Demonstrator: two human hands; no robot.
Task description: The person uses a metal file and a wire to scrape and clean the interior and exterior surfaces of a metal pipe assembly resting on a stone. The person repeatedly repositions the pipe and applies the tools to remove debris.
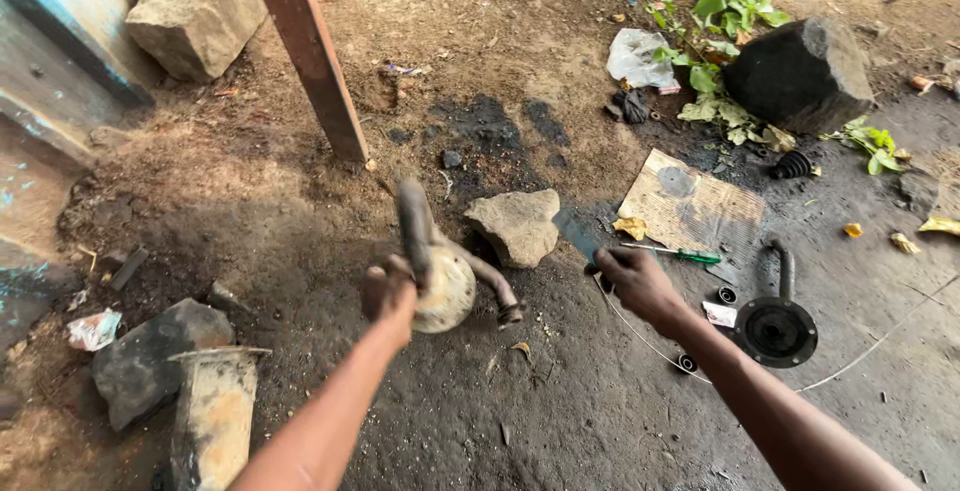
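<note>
A: Where's the rusty pump part [445, 286]?

B: Held up off the dirt in the left hand [388, 291], fist closed round it, its pipes running up and out right.

A: And the right hand [635, 281]?

B: Well apart, fingers curled down on the ground near the green-handled screwdriver [672, 252]; whether it grips anything I cannot tell.

A flattened piece of brown cardboard [692, 209] is lying on the dirt just beyond the right hand [632, 281]. Farther past it, a crumpled clear plastic bag [640, 59] is sitting near green leaves. A crumpled white-and-red wrapper [93, 330] is lying well left of the left hand [388, 291].
</note>
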